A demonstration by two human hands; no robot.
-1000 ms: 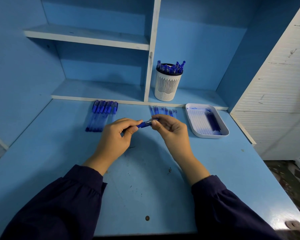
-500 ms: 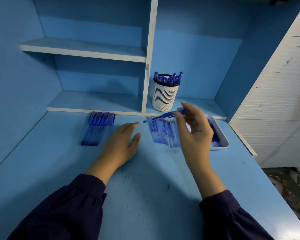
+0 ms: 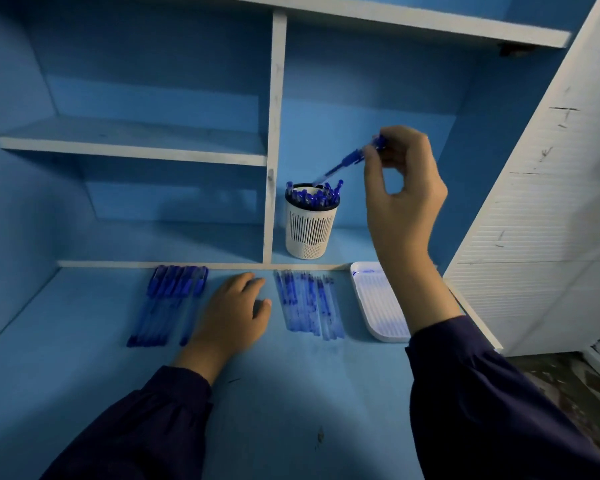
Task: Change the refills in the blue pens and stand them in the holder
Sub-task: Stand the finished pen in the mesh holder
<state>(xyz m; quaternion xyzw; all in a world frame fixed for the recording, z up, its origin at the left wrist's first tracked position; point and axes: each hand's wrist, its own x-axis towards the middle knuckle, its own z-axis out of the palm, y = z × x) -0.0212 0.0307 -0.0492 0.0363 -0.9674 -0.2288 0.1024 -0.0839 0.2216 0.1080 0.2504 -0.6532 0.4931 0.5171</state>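
Observation:
My right hand [image 3: 404,199] pinches a blue pen [image 3: 347,162] by its upper end, raised above the desk. The pen slants down to the left, and its tip hangs just over the rim of the white slotted holder [image 3: 310,230]. Several blue pens stand in that holder on the low shelf. My left hand [image 3: 234,315] lies flat on the desk with relaxed fingers, holding nothing. To its left lies a row of several blue pens [image 3: 168,303]. To its right lies a row of several thin refills [image 3: 309,304].
A white ribbed tray [image 3: 378,303] sits on the desk at the right, partly behind my right forearm. Blue shelves with a white upright divider [image 3: 274,133] rise behind the desk. A white cabinet wall [image 3: 548,209] stands close on the right.
My two hands parted from the pen they held together. The right hand carried the pen up and back over the holder. The left hand dropped flat onto the desk.

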